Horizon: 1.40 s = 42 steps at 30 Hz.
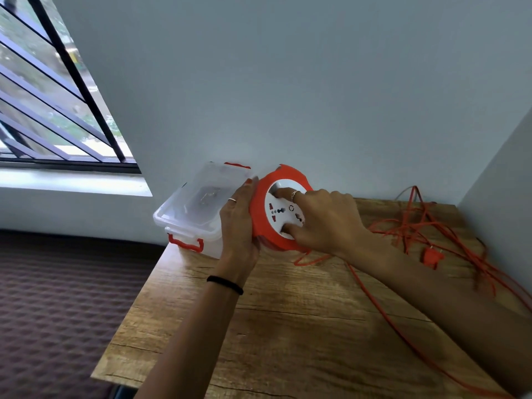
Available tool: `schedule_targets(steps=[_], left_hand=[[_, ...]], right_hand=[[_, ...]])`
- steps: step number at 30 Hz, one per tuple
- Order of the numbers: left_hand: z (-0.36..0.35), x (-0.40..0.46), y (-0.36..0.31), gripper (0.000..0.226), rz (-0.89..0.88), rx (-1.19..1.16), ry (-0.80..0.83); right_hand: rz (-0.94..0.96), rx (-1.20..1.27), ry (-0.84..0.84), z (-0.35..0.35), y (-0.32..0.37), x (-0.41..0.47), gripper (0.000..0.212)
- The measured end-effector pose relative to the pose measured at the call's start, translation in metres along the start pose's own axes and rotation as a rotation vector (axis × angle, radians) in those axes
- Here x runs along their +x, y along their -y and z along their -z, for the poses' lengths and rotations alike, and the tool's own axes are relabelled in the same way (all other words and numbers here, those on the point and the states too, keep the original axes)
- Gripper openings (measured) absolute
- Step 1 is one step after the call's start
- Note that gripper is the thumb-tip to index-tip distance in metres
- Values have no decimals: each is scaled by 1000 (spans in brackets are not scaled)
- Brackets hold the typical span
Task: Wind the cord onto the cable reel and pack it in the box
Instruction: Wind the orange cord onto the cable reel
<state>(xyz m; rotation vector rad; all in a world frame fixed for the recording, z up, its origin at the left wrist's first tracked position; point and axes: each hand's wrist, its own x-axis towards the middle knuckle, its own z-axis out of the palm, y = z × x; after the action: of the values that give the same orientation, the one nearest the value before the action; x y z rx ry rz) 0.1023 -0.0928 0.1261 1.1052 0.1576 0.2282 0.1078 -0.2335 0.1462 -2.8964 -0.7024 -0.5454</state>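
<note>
You won't find any readable text, brand or number here. The white face of the cable reel (283,214) carries only socket holes and a small ring mark, possibly a switch; it is too blurred to tell.

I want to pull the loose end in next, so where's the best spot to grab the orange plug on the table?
Take the orange plug by its chunky body, pinching across its two flat sides, coming down from above. It lies flat on the table amid loops of the orange cord, so the top is free. Its pins are too blurred to place.
</note>
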Motion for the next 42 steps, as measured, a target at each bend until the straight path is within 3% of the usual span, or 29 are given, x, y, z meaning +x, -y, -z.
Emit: schedule_targets(steps=[3, 5, 10, 13, 16, 20, 24, 27, 29, 34, 37, 42], left_hand=[[-1, -1, 2, 23, -36, 18, 4], [-4, -2, 5, 20, -72, 55, 13], [-7, -5, 11, 19, -167, 212, 78], [-3, -2, 9, 19, -133, 179, 40], [2, 2, 1, 25, 6, 8, -14], [3, 2, -2, 30, 103, -51, -39], [2, 2, -1, 41, 120, -71, -17], [1, 1, 1, 29, 109, -46, -5], [0, 0, 3, 34, 106, -45, 2], [-2, 0, 10, 33, 109, -12, 8], [-2, 0, 12, 29, 93, -6, 12], [-5, 4, 7, 24, 49, 3, 25]], right_hand=[[-155, 137, -115, -6, 9, -1, 66], [-363, 299, -116, -8, 15, 1, 64], [-852, 1104, 143, -6, 16, 17, 39], [-938, 1329, 324, 9, 6, 14, 33], [-679, 1144, 277, 18, -7, 6, 26], [-223, 371, 0, 22, -28, 0, 32], [99, 65, 192, 28, -35, -3, 61], [163, -21, 200, 20, -29, -7, 69], [178, 41, 164, 9, -25, -9, 68], [95, 80, 174, 0, -20, -3, 68], [80, 40, 87, 0, -16, -2, 64], [-201, 104, -36, -5, 0, 0, 67]])
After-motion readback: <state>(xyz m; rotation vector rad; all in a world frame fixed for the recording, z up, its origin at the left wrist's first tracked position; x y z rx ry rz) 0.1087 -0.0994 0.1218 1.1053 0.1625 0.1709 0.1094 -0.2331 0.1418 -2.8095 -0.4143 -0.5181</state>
